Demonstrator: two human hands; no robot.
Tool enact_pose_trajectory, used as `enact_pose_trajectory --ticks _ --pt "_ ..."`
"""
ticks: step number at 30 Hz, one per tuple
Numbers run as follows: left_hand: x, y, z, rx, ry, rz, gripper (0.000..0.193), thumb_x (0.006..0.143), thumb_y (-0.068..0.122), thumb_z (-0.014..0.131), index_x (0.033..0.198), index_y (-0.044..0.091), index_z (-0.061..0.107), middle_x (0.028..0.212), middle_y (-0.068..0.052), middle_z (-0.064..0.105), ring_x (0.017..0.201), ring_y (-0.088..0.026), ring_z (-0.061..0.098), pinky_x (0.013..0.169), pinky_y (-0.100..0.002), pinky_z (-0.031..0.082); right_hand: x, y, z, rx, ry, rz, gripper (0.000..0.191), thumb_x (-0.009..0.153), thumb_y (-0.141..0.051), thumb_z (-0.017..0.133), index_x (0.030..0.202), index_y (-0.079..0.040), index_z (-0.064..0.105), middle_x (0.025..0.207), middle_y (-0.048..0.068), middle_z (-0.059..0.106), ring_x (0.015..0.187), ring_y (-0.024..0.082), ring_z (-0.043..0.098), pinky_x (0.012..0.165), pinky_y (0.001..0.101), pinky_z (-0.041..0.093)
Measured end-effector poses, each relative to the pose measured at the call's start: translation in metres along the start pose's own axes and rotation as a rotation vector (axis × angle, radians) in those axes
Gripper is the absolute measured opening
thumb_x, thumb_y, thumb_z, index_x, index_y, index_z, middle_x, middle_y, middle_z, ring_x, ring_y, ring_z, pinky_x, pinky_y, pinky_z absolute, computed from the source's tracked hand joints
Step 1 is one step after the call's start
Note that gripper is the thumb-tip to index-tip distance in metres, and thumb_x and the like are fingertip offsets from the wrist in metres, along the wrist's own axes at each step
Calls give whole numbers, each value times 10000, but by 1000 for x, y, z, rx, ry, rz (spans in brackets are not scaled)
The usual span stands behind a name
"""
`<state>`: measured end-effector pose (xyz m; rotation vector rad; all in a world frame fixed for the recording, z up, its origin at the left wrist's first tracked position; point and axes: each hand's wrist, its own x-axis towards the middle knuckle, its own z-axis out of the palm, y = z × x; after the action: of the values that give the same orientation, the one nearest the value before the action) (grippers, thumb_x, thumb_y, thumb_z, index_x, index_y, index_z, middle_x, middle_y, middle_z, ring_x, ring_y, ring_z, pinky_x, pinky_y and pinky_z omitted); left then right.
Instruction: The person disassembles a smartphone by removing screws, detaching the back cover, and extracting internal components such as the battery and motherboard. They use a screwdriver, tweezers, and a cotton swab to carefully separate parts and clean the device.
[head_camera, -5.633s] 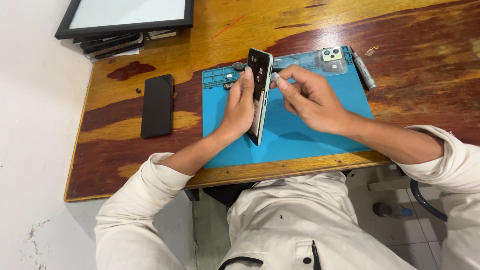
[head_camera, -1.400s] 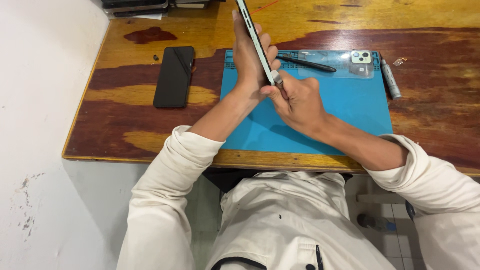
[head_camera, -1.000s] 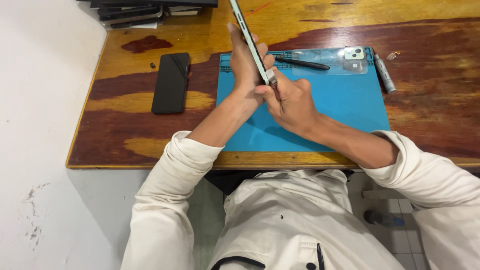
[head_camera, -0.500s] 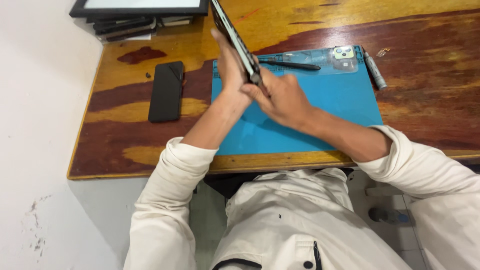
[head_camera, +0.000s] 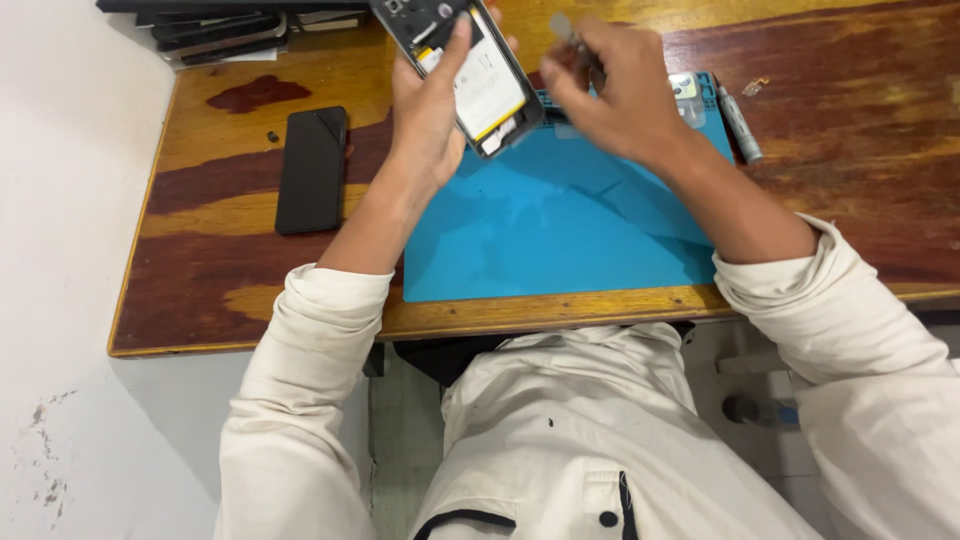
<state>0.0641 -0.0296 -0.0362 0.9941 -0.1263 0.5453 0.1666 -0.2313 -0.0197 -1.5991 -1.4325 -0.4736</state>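
Left hand (head_camera: 428, 110) clamps the opened smartphone (head_camera: 462, 70), its pale battery and dark frame exposed, above the smooth blue rubber mat (head_camera: 560, 220). At three o'clock my right hand (head_camera: 612, 95) pinches a thin, blurred tool (head_camera: 565, 30). At nine o'clock a glossy black phone (head_camera: 311, 170) lies flat on the worn wooden table (head_camera: 200, 270).

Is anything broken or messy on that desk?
The phone in the left hand is open, its insides and battery showing. The wooden table has worn patches and a dark red stain. A small dark bit lies loose beside the black phone.
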Motion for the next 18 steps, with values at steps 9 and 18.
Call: enact_pose_trajectory --ticks 9,18 --pt "-18 -10 13 257 37 -212 688 967 764 552 1002 77 572 787 -4 559 659 -102 605 565 -286 536 8 3 -10 175 -74 231 301 1216 -236 521 1032 -51 671 699 -20 465 598 59 430 606 280 343" --pt "-34 12 45 219 -26 -509 651 861 839 447 921 195 518 619 92 367 441 -53 373 378 -241 275 7 -22 -5 477 -88 71 440 1115 -74 661 1536 -111 540 1221 30 608 1050 68 557 891 251 517"
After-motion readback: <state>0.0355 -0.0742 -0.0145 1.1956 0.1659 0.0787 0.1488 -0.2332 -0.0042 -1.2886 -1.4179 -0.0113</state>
